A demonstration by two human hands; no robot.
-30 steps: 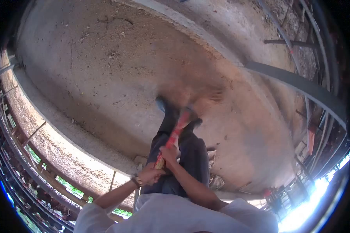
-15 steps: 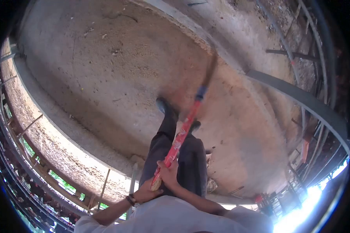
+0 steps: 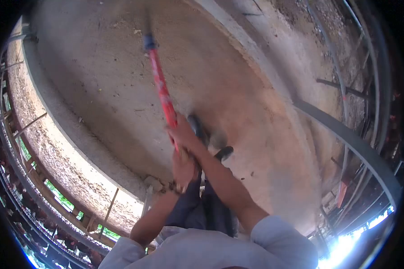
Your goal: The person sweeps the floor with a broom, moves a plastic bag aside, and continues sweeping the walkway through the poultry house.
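A long broom [image 3: 160, 85] has a red patterned handle, a dark blue collar and a dark, motion-blurred sweeping end at the top of the view. My right hand [image 3: 184, 134] is closed round the handle, higher up toward the collar. Just below it, my left hand [image 3: 184, 168], with a band at the wrist, grips the handle's near end; the crossing right forearm partly hides it. The handle slants forward and left over the dusty floor [image 3: 116, 89]. Beneath my forearms are my dark trousers and dark shoes [image 3: 226, 153].
A low concrete kerb [image 3: 83, 152] curves along the left, with bars and wire cages [image 3: 36, 215] beyond. To the right runs another raised edge [image 3: 256, 67], with a grey curved beam [image 3: 350, 134] and pipes. Crumbs of debris lie scattered on the floor.
The broom has swung from pointing forward-right to forward-left. Both hands have moved forward, away from my body, still gripping the handle. My feet appear shifted.
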